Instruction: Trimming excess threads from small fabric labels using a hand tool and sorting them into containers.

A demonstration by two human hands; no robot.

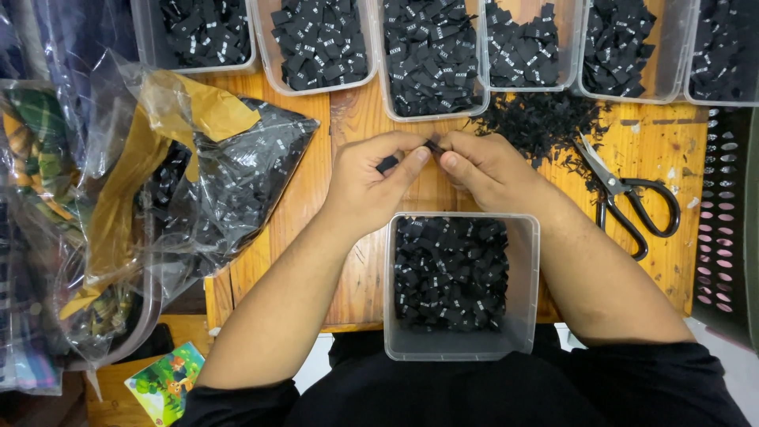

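My left hand (371, 180) and my right hand (484, 168) meet above the wooden table (300, 205), fingertips pinched together on a small black fabric label (432, 145). A second dark label piece shows under my left fingers. Just below my hands a clear plastic tub (523, 277) holds several black labels with small white marks.
A row of clear tubs (431, 111) filled with black labels lines the far edge. Black scraps (545, 122) lie beside black-handled scissors (632, 202) at the right. A crumpled plastic bag (237, 182) of labels sits left, and a dark perforated basket (723, 229) stands at the right edge.
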